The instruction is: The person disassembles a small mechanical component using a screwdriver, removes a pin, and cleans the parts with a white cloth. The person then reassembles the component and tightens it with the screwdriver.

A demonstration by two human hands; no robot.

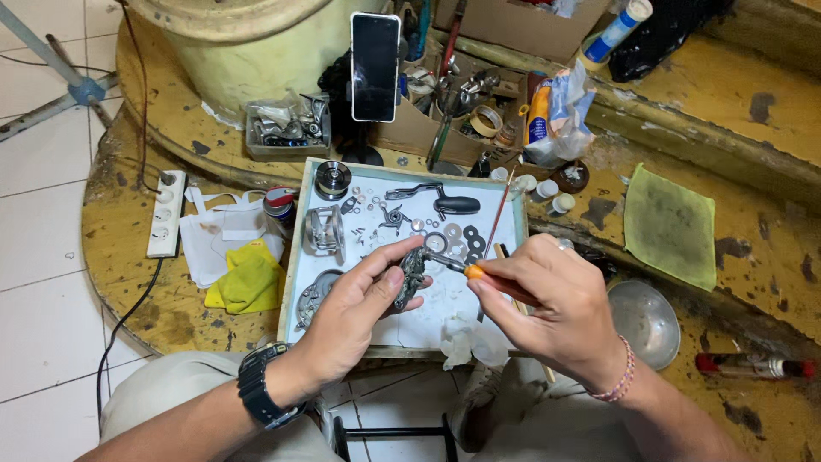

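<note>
My left hand (355,312) pinches a small dark metal reel part (411,275) steady above the white work tray (295,248), while my right hand (552,304) grips an orange-handled screwdriver (462,269), tip touching it (loose washers (451,233) lie sorted just behind).

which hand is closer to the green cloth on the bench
Right. The right hand, gripping a small orange-handled tool, sits just left of the green cloth. The left hand, holding a dark metal part, is farther left, over the tray.
</note>
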